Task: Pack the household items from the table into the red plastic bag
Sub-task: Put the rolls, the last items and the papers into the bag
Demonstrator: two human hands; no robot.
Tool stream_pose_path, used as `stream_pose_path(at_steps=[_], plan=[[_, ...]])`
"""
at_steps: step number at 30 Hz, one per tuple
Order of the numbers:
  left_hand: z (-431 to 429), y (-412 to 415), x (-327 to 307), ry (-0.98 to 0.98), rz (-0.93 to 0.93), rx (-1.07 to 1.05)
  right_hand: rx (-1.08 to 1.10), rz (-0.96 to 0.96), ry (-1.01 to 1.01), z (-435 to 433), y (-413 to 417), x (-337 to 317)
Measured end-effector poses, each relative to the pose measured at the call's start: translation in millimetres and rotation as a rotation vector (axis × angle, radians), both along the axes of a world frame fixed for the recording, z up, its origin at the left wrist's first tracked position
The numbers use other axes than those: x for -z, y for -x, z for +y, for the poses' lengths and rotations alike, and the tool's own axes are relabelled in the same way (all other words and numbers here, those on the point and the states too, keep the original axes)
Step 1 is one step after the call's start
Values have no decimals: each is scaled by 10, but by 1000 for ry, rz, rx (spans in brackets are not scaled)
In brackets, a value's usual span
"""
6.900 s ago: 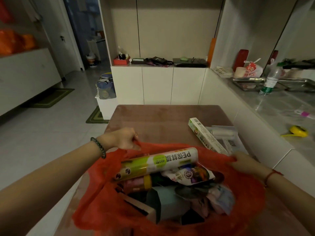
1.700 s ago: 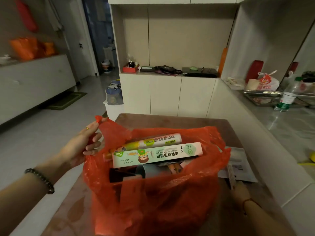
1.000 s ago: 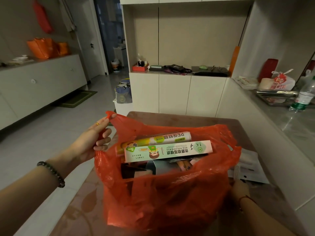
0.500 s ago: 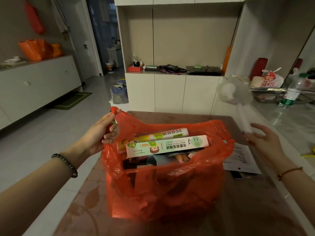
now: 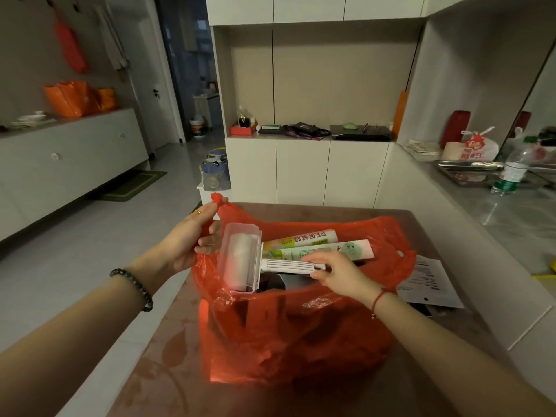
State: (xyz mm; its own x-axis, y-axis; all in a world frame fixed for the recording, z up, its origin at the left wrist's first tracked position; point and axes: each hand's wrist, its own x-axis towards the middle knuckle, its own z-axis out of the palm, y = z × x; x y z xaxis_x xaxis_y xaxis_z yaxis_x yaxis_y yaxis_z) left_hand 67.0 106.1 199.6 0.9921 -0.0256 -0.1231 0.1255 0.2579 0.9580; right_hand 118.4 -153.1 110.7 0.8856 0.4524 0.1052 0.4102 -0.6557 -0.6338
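Note:
The red plastic bag (image 5: 298,335) stands on the brown table (image 5: 168,365), its mouth held wide. My left hand (image 5: 192,239) grips the bag's left handle and lifts it. My right hand (image 5: 337,273) pinches the white handle of a lint roller (image 5: 240,257) in a clear cover, held sideways over the bag's left opening with the roller head partly inside. A cling-film roll box (image 5: 304,237) and a green-and-pink box (image 5: 325,249) lie across the top of the bag, darker items below them.
A white flat packet (image 5: 427,281) lies on the table right of the bag, a dark item under it. A grey counter (image 5: 505,215) with a water bottle (image 5: 513,170) and metal tray runs along the right. White cabinets stand behind the table; tiled floor lies to the left.
My right hand picked the lint roller up from the table's right side, swung it over the bag and lowered its head into the opening. My left hand kept hold of the handle.

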Motion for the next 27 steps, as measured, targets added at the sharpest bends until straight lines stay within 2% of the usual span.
stream_pose_path(at_steps=[7,10,12,14,17,21,24,27], plan=[[-25,-77,39,0,2,19,-117,-77,185,-186,124,56],[-73,-157,63,-33,6,30,18,-48,-68,-504,70,-55],[-120,-221,100,-59,11,29,242,-155,-241,-801,-19,-96],[-184,-295,152,-52,19,34,482,-154,-410,-1139,-131,-75],[-293,-422,230,-49,22,47,784,4,-625,-1685,-387,202],[-390,-600,262,-11,25,55,932,411,-801,-2097,-559,647],[-447,-717,274,19,35,82,1004,541,-662,-2230,-633,952],[-533,-793,288,28,35,110,1058,535,-484,-2259,-707,1161]])
